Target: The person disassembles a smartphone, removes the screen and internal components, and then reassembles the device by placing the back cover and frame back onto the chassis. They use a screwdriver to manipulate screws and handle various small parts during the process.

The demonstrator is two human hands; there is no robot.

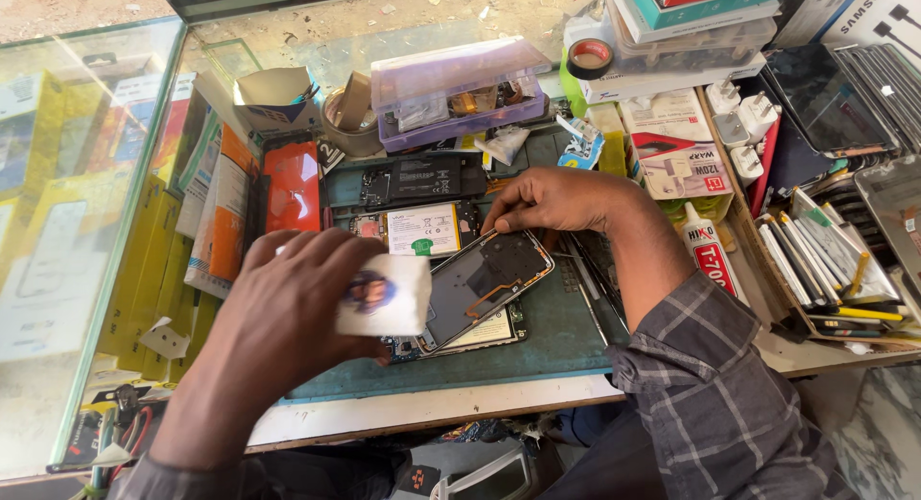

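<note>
1. Nearest the camera, the left hand [288, 313] is closed around a white cloth [387, 296] with a dark stain; the hand is motion-blurred, so the single fingers are hard to tell apart, and the cloth's far corner lies over the near end of the phone frame [484, 284].
2. The phone frame, a dark open back shell with a metal rim, lies tilted on the green work mat [547, 337]. Under it a second opened phone [484, 332] shows only a strip of circuit board and a pale battery; the rest is hidden.
3. The right hand [556, 201] presses its fingertips on the far corner of the frame, pinching it closed at the rim; what lies under the palm cannot be seen. The plaid sleeve [710, 385] runs off the lower edge.
4. Just beyond, an opened phone with a white battery [422, 229] lies flat, and past it a black battery [422, 178].
5. To the right stands a glue bottle [708, 246], partly behind the forearm.
6. Farther back sits a purple-lidded parts box [456, 92]; its contents are blurred through the lid.
7. A tape roll [590, 59] rests at the far right, beside stacked boxes cut off by the top edge.
</note>
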